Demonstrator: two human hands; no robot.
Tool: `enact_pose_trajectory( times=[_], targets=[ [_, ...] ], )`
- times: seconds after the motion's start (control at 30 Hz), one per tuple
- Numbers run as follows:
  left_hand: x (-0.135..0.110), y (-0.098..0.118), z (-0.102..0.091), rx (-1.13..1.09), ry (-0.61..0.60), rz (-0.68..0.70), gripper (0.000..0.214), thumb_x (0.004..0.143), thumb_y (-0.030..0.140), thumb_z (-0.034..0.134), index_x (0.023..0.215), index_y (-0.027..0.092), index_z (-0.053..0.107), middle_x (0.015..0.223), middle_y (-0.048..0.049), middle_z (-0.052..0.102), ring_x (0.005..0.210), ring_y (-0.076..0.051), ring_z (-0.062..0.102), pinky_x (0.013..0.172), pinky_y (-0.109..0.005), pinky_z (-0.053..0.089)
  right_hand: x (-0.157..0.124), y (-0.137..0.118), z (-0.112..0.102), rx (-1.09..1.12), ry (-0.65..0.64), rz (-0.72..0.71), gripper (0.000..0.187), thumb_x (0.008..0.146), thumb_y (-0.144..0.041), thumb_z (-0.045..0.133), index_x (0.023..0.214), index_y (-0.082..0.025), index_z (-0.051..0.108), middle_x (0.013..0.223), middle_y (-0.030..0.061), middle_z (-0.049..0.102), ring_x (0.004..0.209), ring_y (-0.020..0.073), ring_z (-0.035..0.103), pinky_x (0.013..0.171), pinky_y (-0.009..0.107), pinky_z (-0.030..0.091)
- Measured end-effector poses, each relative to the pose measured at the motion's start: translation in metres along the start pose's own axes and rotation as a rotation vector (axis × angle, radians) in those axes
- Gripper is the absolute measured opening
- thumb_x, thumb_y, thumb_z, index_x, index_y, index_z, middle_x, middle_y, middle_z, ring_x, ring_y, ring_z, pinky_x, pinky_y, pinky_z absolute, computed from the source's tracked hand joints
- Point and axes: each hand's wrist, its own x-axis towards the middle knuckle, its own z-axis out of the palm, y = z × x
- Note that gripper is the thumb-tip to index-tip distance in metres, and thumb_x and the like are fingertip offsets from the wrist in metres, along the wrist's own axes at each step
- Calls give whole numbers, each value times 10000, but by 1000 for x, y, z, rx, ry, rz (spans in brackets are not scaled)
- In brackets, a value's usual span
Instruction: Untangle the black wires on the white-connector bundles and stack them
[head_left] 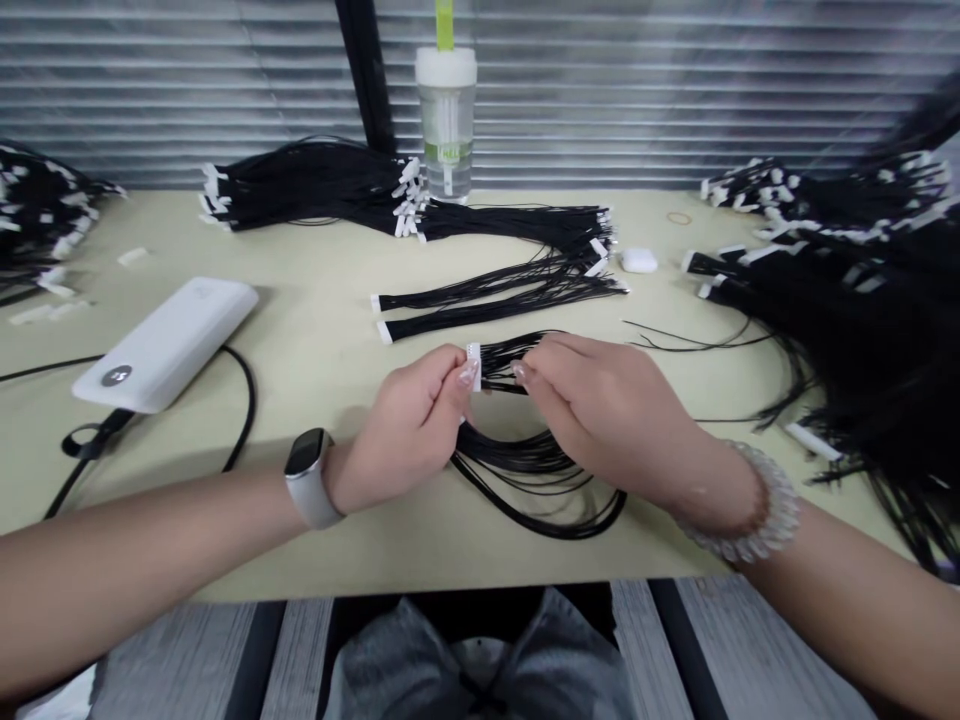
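My left hand [409,425] is closed, pinching a small white connector [474,365] at the end of a bundle of thin black wires [536,480]. My right hand [611,415] is closed on the same wires just right of the connector. The wires loop down onto the table between and below my hands. A smartwatch [309,478] sits on my left wrist, and a clear coiled band [754,515] circles my right wrist.
Two finished wire harnesses [495,300] lie just beyond my hands. Larger piles of black harnesses lie at back centre [315,185], right [847,290] and far left [37,215]. A white power bank [169,342] with cable lies left. A clear bottle [446,120] stands at the back. A white earbud case [639,260] rests nearby.
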Motion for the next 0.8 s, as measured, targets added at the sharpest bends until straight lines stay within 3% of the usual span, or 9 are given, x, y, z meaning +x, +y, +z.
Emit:
enact_pose_trajectory(
  times=[0.33, 0.57, 0.67, 0.73, 0.8],
  targets=[
    [1, 2, 0, 21, 14, -22, 326, 907, 264, 317, 610, 170, 413, 568, 18, 436, 527, -92, 421, 520, -233, 350, 1, -2, 12, 41, 79, -135, 278, 876, -210, 324, 745, -151, 562, 711, 18, 528, 655, 110, 450, 582, 256, 306],
    [1, 4, 0, 21, -68, -54, 274, 899, 268, 300, 647, 186, 368, 586, 25, 448, 533, -98, 427, 519, -236, 378, 6, -5, -1, -91, 231, -211, 223, 794, -328, 503, 912, -149, 562, 900, 83, 552, 813, 186, 466, 651, 305, 341],
    [5, 2, -8, 76, -58, 4, 210, 883, 252, 315, 707, 188, 411, 614, 11, 488, 560, -113, 458, 527, -247, 394, 12, 1, -12, -180, 290, -239, 118, 814, -291, 499, 787, -193, 560, 762, 46, 568, 719, 167, 464, 626, 312, 335],
    [10, 1, -21, 133, -144, 45, 107, 857, 250, 377, 835, 188, 462, 602, 21, 531, 538, -118, 487, 504, -241, 398, 16, 12, -23, -183, 378, -212, 187, 837, -263, 466, 676, -186, 518, 663, 33, 550, 666, 151, 464, 609, 305, 345],
    [19, 1, -38, 231, -340, 93, 142, 826, 307, 464, 905, 194, 494, 570, 38, 560, 485, -117, 503, 463, -229, 393, 21, 27, -37, -173, 507, -140, 181, 857, -246, 431, 711, -171, 507, 700, 46, 567, 689, 146, 497, 625, 298, 380]
  ],
)
